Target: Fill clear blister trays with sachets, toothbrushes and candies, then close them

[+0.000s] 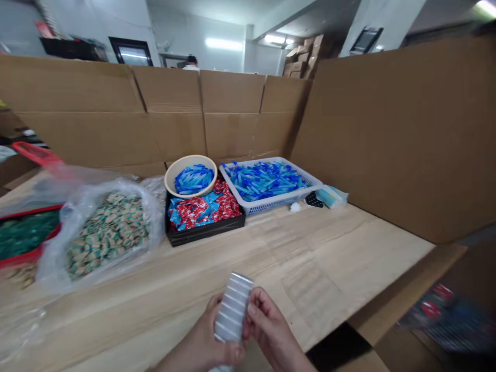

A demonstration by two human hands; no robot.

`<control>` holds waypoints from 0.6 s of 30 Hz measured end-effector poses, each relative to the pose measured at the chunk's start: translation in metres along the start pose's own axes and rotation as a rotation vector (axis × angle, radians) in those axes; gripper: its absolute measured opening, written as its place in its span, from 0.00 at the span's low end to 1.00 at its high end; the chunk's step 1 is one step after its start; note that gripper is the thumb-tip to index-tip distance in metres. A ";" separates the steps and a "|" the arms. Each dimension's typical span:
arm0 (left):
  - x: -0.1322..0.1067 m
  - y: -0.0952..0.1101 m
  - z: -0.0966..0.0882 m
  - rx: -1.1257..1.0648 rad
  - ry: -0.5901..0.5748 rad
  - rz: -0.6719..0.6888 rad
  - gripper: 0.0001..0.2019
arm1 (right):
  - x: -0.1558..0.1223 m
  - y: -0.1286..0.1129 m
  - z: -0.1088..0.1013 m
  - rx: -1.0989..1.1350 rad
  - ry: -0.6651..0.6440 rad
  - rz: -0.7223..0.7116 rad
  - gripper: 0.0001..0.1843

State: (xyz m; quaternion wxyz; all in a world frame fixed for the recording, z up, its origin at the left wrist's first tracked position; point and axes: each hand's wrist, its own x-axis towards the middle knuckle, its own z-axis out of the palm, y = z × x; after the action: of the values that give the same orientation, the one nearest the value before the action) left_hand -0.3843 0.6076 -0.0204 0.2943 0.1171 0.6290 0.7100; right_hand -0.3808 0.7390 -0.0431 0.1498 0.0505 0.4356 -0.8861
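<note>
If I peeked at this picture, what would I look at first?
The bright blue packets heaped in a white plastic basket at the back of the wooden table stand out most. Beside them, red-and-blue packets fill a black tray. Up front, the left hand and right hand hold a ribbed silver strip.

Bowl (172, 178) rests on tray (205, 235), basket (267, 207) right of it.

White plastic basket (269, 202) of blue sachets (263, 181)
</note>
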 end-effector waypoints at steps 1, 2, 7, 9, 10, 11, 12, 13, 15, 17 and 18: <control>-0.003 0.001 -0.004 0.015 0.007 0.005 0.34 | 0.001 -0.002 0.002 -0.006 -0.003 0.016 0.20; -0.007 0.002 -0.009 0.044 0.016 0.012 0.34 | 0.002 -0.005 0.005 -0.042 0.002 0.028 0.20; -0.026 0.004 -0.031 0.443 0.228 0.114 0.27 | 0.003 -0.009 0.024 -0.506 0.029 0.117 0.19; -0.037 0.004 -0.046 0.486 0.356 0.104 0.28 | 0.005 -0.006 0.024 -0.543 0.078 0.105 0.18; -0.042 0.004 -0.056 0.463 0.437 0.073 0.29 | 0.008 -0.003 0.019 -0.506 0.136 0.076 0.18; -0.047 0.004 -0.066 0.429 0.527 0.032 0.30 | 0.013 -0.001 0.012 -0.448 0.210 0.036 0.18; -0.052 0.005 -0.076 0.398 0.614 -0.014 0.31 | 0.021 0.000 0.003 -0.378 0.284 -0.006 0.18; -0.056 0.006 -0.084 0.374 0.684 -0.050 0.31 | 0.030 0.001 -0.008 -0.305 0.345 -0.043 0.18; -0.059 0.007 -0.093 0.329 0.726 -0.074 0.31 | 0.054 0.001 -0.028 -0.185 0.404 -0.062 0.17; -0.058 0.006 -0.094 0.272 0.661 -0.059 0.31 | 0.075 0.000 -0.041 -0.138 0.426 0.003 0.17; -0.057 0.005 -0.092 0.245 0.629 -0.055 0.31 | 0.081 0.000 -0.044 -0.154 0.442 0.049 0.17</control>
State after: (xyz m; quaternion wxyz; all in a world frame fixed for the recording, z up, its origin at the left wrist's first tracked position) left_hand -0.3894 0.4990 -0.0206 0.0887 -0.0900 0.7725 0.6223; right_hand -0.4597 0.7558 -0.0884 0.0757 0.2423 0.5228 -0.8138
